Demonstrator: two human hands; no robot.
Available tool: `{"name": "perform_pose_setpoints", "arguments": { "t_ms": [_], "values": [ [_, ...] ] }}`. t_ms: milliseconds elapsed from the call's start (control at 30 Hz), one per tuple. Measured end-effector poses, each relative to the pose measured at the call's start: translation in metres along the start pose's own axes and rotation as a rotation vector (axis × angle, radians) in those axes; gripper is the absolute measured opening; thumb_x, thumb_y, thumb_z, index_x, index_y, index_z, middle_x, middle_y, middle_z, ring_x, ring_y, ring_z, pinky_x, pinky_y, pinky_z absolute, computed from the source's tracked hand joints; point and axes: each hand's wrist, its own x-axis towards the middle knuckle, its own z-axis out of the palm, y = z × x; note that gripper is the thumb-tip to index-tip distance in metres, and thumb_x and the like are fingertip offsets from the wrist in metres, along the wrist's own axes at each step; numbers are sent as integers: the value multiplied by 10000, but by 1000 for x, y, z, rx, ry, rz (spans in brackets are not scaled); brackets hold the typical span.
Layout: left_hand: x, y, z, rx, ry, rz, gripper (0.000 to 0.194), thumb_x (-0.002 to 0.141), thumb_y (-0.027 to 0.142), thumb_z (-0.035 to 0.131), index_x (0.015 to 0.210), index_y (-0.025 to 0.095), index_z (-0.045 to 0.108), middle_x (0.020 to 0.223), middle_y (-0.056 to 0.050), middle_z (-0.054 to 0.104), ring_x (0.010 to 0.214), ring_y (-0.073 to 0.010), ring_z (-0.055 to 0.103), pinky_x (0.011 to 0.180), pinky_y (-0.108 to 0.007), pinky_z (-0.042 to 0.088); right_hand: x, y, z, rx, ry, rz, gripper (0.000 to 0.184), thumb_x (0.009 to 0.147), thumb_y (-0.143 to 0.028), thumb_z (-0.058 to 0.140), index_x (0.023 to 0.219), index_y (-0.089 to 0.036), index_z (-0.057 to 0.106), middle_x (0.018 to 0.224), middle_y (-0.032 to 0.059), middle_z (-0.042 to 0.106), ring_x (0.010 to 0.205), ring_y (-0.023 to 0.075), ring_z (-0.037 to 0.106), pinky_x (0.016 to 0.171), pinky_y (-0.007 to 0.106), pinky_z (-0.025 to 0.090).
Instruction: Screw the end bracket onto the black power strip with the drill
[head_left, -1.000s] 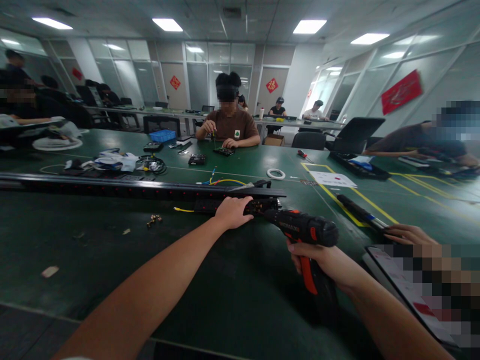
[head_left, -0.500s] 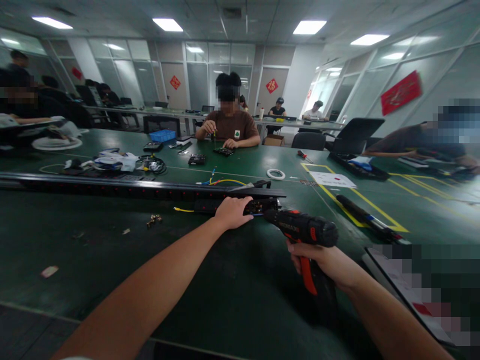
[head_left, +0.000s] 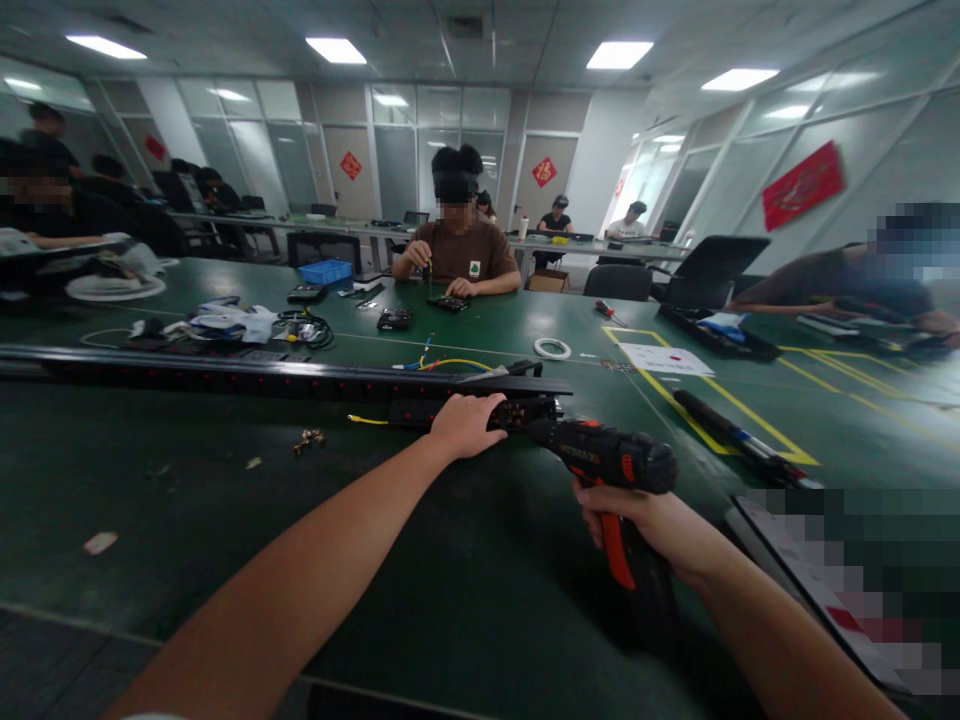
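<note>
Head view: left hand [head_left: 465,426] clamped on black module [head_left: 412,412], right hand [head_left: 634,505] wrapped round drill [head_left: 604,455] at 4 o'clock from it.

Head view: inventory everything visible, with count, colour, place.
Long metal rail: 1, black, left edge to centre
Flat elongated part: 1, black, under left hand
Pistol-shaped drill: 1, black/orange, right hand
Small metal fasteners: loose pile, brass, near side of rail
Plastic basket: 1, blue, far side
White ring: 1, beyond rail
Paper sheet: 1, white, right
Long tool: 1, black, right
Screwdriver: 1, red/black, far side
Tangled cables: several, mostly black, beyond rail
Tabletop: green, throughout
Wall decorations: at least 4, red
Other people: several, around tables
Left hand: 1, bare, on part
Right hand: 1, bare, gripping drill
</note>
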Motion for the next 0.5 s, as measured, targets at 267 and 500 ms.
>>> {"name": "perform_pose_setpoints", "arguments": {
  "t_ms": [267,500],
  "values": [
    [-1,2,-4,-9,2,-3,563,895,544,670,1368,267,540,1173,-76,747,1078,-310,699,949,-428,485,1,3,1,-82,111,-34,353,714,-460,795,921,-184,724,755,37,714,731,226,663,699,341,500],
    [0,1,-1,-2,3,-10,592,894,556,665,1389,259,533,1184,-88,743,1082,-323,696,951,-442,483,7,10,-6,-89,81,-145,273,757,-410,765,913,-189,731,858,56,728,769,231,652,735,359,500]
  ]
}}
